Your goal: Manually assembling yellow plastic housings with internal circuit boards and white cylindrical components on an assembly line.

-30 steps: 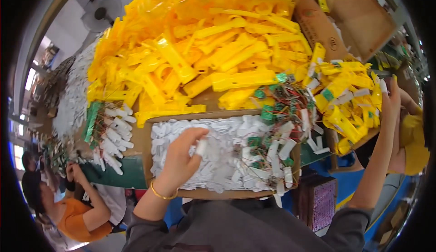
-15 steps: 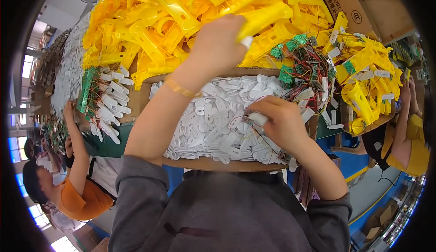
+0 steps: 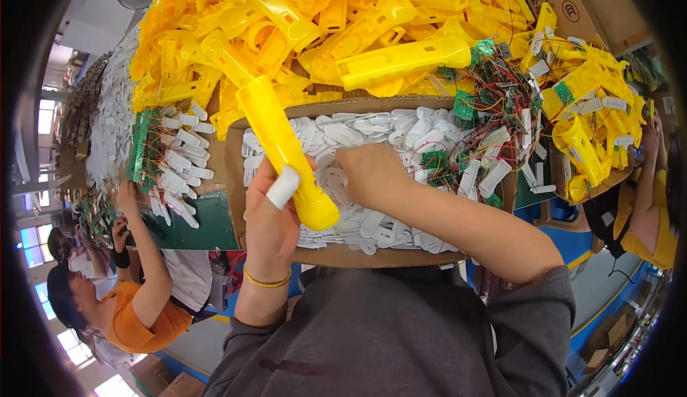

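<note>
A long yellow plastic housing [image 3: 283,143], hollow and wider at one end, is gripped in my left hand [image 3: 268,214], tilted over the left of the white parts. Something white, like a wrap or finger cover, is on that thumb. My right hand [image 3: 368,175] reaches down among flat white plastic pieces [image 3: 343,136] in a cardboard box [image 3: 336,255]. Its fingertips are blurred and partly hidden, so I cannot make out any hold. A green circuit board [image 3: 434,159] with thin wires lies right of that hand, beside tangled wired boards [image 3: 494,96].
Yellow housings [image 3: 386,21] are heaped behind the box. Wired boards with white pieces [image 3: 182,153] lie left on the green table [image 3: 211,225]. More yellow housings with wires [image 3: 594,118] fill a box at right. A person in orange [image 3: 143,311] and one in yellow [image 3: 655,218] work at either side.
My left hand has come back from the yellow heap with a housing. The right hand has let go of a small wired part and moved left into the white pieces.
</note>
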The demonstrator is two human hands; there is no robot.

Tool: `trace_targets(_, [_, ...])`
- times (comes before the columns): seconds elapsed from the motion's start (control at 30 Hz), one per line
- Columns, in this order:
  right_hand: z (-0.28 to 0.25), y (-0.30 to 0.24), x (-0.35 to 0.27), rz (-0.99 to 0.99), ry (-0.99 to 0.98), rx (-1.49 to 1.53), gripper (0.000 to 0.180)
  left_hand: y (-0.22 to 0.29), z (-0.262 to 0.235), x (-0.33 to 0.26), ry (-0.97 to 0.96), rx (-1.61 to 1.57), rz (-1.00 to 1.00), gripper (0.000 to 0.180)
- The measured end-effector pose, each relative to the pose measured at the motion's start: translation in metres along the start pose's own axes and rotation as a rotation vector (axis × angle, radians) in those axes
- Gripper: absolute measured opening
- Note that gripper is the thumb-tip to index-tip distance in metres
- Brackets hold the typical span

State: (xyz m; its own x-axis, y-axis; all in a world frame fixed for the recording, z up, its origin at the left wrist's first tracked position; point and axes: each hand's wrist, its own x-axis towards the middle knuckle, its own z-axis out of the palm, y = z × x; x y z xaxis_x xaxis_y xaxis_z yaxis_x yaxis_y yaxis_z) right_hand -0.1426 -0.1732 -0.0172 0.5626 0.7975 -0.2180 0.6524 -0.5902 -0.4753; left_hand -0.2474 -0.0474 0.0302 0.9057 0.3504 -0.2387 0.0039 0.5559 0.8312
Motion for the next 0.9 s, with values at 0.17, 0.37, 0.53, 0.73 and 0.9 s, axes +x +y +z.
trace_targets(0.17, [-0.027, -0.004, -0.025, -0.122, 0.029, 0.192, 0.021, 0.001, 0.002, -0.004, 0.056, -0.233, -0.144, 0.038])
trace_targets(0.37, [-0.047, 0.002, -0.089, -0.315, 0.298, 0.669, 0.032, -0.024, 0.027, -0.022, 0.084, -0.191, -0.350, 0.036])
trace_targets(0.53, [-0.029, 0.002, -0.110, -0.052, 0.253, 1.261, 0.025, -0.036, 0.030, -0.023, -0.081, -0.179, -0.420, 0.040])
trace_targets(0.73, [-0.027, 0.003, -0.106, 0.207, 0.139, 1.660, 0.016, -0.036, 0.038, -0.028, -0.016, -0.117, -0.393, 0.032])
trace_targets(0.9, [-0.026, -0.001, -0.104, 0.231, 0.075, 1.763, 0.011, -0.039, 0.041, -0.031, -0.065, -0.005, -0.289, 0.031])
